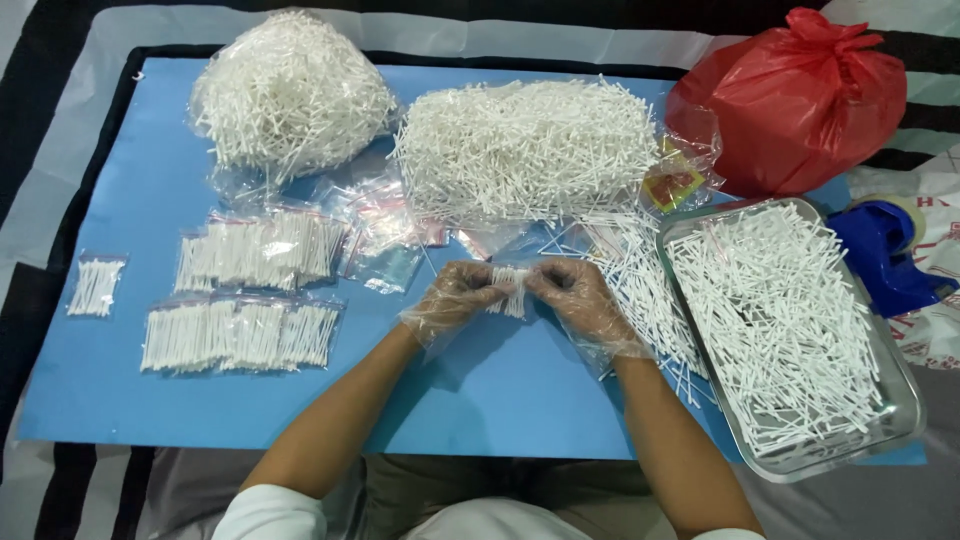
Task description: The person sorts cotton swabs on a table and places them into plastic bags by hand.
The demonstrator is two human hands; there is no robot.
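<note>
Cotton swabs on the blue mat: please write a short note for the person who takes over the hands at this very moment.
Left hand and right hand, both in clear plastic gloves, hold one small bundle of cotton swabs between them above the blue mat.
Done: filled small bags lie in two rows at the left, with one single bag apart at the far left.
Left: two big heaps of loose swabs at the back, more in the metal tray at the right, and some scattered beside it.
Empty clear bags wait in the middle.
A red plastic bag and a blue tape dispenser stand at the far right.
</note>
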